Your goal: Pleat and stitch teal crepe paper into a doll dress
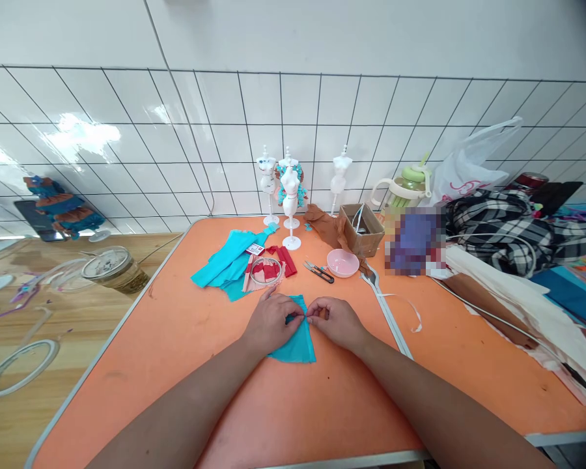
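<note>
- On the smooth orange tabletop (176,391), a thin turquoise cloth piece (295,346), flared toward the near edge, lies under and between both hands.
- The left hand (275,320) pinches it near its right edge, thumb and forefinger together.
- The right hand (338,320) has its thumb and forefinger closed at that same edge; whether on cloth or something finer, I cannot tell.
- Just beyond: slim snips (321,272) with dark handles, and a round hoop (266,284) over red and pale cloth.
- Left of the hoop, limp turquoise fabric (224,264) spreads in overlapping folds.
- Farther: a round, translucent pink bowl (342,263), crumpled brown fabric (325,221) and an open cardboard box (366,244).
- Behind, white dress forms (291,189) stand before glossy wall tiles (293,101).
</note>
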Available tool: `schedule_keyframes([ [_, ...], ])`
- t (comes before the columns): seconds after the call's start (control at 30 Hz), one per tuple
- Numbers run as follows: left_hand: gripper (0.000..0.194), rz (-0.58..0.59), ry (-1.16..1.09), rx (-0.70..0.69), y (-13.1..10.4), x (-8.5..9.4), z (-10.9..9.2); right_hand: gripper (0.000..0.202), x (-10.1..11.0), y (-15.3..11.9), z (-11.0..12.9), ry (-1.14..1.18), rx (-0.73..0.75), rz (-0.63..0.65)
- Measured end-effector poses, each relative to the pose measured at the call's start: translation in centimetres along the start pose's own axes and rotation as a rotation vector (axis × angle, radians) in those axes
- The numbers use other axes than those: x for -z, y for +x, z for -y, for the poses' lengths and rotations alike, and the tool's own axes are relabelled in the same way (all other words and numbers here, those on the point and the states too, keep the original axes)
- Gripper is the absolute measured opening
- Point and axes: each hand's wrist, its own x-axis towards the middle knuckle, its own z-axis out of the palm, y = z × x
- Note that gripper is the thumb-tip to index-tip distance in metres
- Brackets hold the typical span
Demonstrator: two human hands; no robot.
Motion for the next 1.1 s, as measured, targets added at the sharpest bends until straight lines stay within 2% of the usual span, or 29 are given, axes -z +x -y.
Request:
schedule_keyframes([
  [0.13, 0.011, 0.017, -0.007, 0.009, 0.0, 0.3, -0.2, 0.007, 0.4, -0.1, 0.2, -0.022, -0.003, -0.053],
  [0.3, 0.012, 0.017, -0.004, 0.007, 0.0, 0.3, -0.2, 0.03, 1.1, -0.2, 0.3, 0.037, 0.01, -0.057],
  [0.47, 0.016, 0.001, 0.028, -0.024, 0.0, 0.2, -0.1, 0.012, 1.5, -0.4, 0.4, -0.195, 0.114, -0.12],
  [0.63, 0.019, 0.039, 0.046, 0.007, 0.1, 0.1, 0.0, 0.01, 1.2, -0.5, 0.4, -0.39, 0.097, -0.055],
  [1.1, 0.02, 0.059, -0.019, 0.042, 0.1, 0.4, -0.1, 0.011, 0.3, 0.1, 0.1, -0.381, 0.066, -0.048],
])
